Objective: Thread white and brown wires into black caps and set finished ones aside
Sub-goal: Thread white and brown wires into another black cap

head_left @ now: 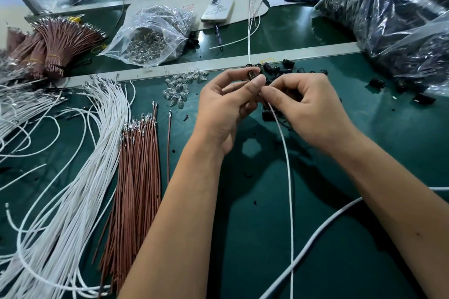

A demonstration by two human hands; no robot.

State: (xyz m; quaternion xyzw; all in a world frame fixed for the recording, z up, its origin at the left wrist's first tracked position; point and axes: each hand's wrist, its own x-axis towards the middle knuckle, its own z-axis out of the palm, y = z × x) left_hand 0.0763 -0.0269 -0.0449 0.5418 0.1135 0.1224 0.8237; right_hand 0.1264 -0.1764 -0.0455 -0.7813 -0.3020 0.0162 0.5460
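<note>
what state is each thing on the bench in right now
left hand: pinching a black cap
right hand: pinching a white wire at the cap
loose brown wires: lying unthreaded
loose white wires: fanned out, unthreaded
bulb bag: open
finished wires: capped, set aside
phone: face down, plugged in

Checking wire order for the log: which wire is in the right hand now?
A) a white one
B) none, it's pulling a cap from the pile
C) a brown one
A: the right hand pinches a white wire that trails down toward the camera, its tip meeting the black cap held by the left hand.
</note>
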